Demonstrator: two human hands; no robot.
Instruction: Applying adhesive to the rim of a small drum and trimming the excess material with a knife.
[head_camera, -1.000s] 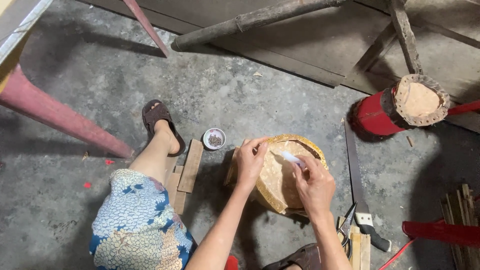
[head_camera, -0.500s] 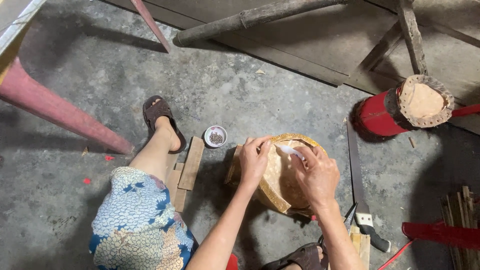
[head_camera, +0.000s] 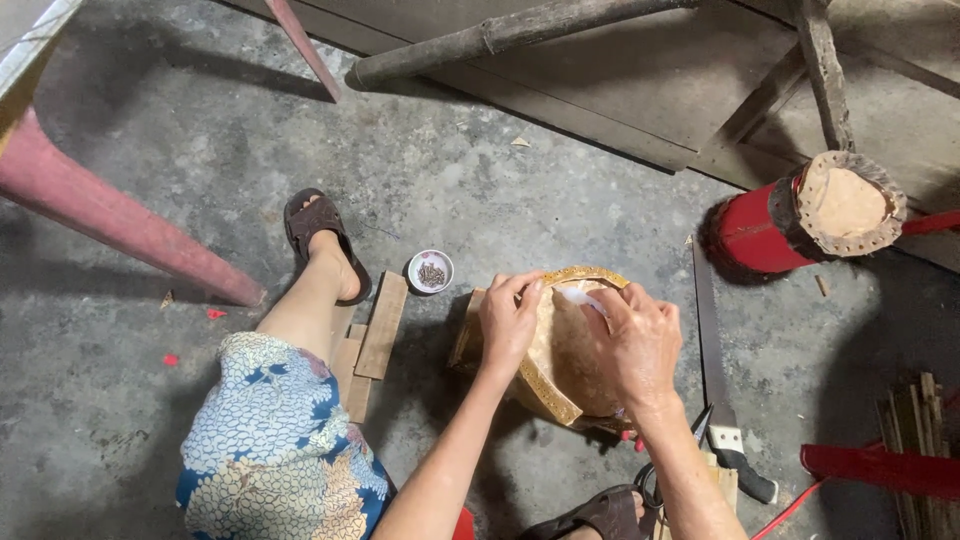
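Note:
A small drum with a tan skin head and a gold-patterned rim (head_camera: 560, 395) rests tilted on the concrete floor between my legs. My left hand (head_camera: 508, 322) grips its near-left rim, fingers curled over the edge. My right hand (head_camera: 640, 345) lies on the skin head and pinches a small white piece (head_camera: 578, 296) near the far rim. What lies under the right palm is hidden.
A little white bowl of small dark nails (head_camera: 431, 271) sits by my left sandalled foot (head_camera: 318, 235). Flat wooden slats (head_camera: 375, 335) lie beside the leg. A hand saw (head_camera: 715, 370) lies to the right. A red drum (head_camera: 800, 220) lies on its side at upper right. Red stool legs (head_camera: 120, 235) stand left.
The right hand has slid left and up over the drum head with the white piece. The left hand keeps its hold on the rim.

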